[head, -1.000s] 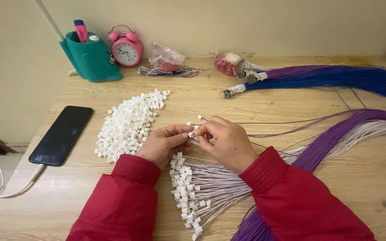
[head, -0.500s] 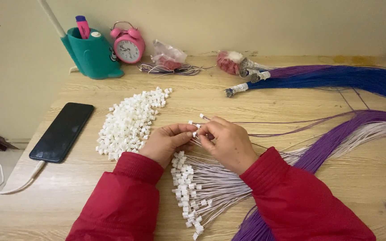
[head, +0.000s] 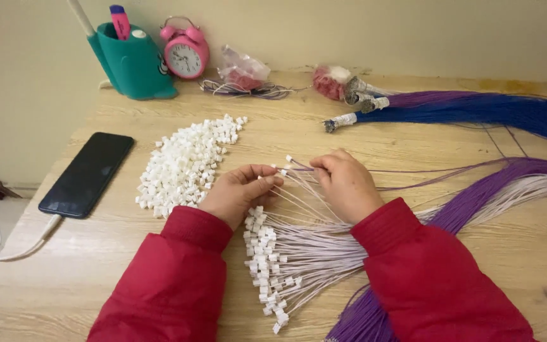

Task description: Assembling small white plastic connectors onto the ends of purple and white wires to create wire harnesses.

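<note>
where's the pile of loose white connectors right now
In the head view the pile of loose white connectors lies on the wooden table, left of centre, between the black phone and the left hand, below the teal holder.

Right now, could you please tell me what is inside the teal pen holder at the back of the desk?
A pink and purple marker and a white rod stick out of the teal pen holder. Their lower parts and anything deeper inside are hidden by its wall.

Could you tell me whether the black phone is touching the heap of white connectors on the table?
Apart. The head view shows a strip of bare wood between the black phone and the heap of white connectors.
</note>
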